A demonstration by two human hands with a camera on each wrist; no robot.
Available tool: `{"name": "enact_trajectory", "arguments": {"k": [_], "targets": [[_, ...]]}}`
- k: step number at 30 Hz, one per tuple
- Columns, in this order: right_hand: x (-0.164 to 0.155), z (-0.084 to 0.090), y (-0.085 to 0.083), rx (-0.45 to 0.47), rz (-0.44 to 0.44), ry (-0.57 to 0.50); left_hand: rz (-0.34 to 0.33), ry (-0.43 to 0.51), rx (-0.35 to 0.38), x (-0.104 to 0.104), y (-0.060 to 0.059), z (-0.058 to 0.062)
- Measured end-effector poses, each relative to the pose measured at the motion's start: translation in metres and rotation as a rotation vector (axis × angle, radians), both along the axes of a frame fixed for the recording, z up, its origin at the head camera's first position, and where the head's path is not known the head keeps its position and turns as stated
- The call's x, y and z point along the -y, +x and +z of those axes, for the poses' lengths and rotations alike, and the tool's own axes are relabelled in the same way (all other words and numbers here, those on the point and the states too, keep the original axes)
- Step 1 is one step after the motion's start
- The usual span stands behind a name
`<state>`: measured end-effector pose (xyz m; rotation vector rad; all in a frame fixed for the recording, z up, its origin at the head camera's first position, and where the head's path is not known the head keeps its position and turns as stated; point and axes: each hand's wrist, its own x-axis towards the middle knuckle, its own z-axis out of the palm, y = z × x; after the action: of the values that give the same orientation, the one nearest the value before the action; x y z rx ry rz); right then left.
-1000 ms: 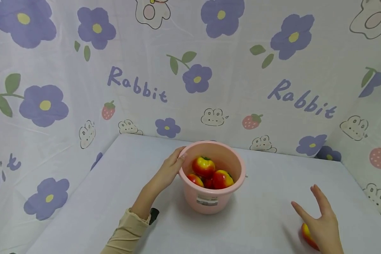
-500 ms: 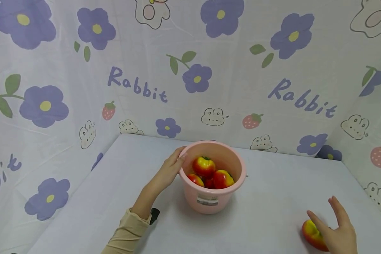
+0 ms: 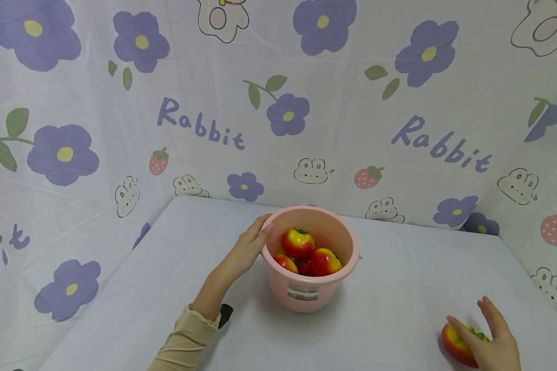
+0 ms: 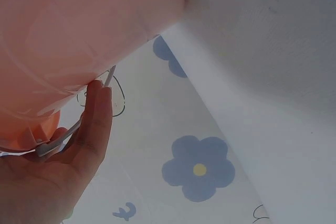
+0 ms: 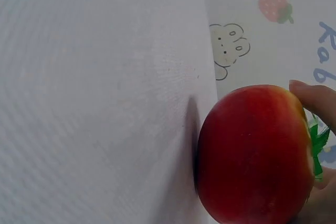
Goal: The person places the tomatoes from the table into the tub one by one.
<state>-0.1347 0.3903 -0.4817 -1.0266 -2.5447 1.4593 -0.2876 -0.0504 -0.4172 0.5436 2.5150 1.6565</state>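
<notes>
A pink bucket (image 3: 306, 304) stands upright on the table and holds several glossy red-and-yellow fruits (image 3: 298, 243). My left hand (image 3: 249, 246) grips its rim on the left side, thumb over the edge. In the left wrist view the fingers (image 4: 97, 124) bend beside the bucket's wall and its thin grey handle (image 4: 68, 136). At the lower right, another red-and-yellow fruit (image 3: 457, 344) with a green leafy top lies on the table. Over it my right hand (image 3: 498, 345) spreads thumb and fingers; in the right wrist view a fingertip (image 5: 299, 86) meets the fruit's upper edge.
The table (image 3: 390, 309) has a pale cover. Behind and beside it hangs a printed cloth (image 3: 343, 103) with flowers, rabbits and strawberries. A small dark object (image 3: 225, 314) shows at the left sleeve (image 3: 190, 335).
My right hand has moved to the right and slightly down over the lone fruit, uncovering more of it, including its green top. The left hand and the bucket have stayed put.
</notes>
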Motion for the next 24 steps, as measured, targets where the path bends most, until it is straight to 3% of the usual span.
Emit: {"name": "enact_trajectory", "arguments": {"k": [11, 24], "targets": [[-0.0002, -0.005, -0.0006, 0.028, -0.011, 0.026, 0.002, -0.004, 0.008, 0.0006, 0.0004, 0.0], [-0.0004, -0.0046, -0.003, -0.014, 0.011, 0.032, 0.005, -0.003, 0.009, 0.0007, 0.0012, 0.001]]}}
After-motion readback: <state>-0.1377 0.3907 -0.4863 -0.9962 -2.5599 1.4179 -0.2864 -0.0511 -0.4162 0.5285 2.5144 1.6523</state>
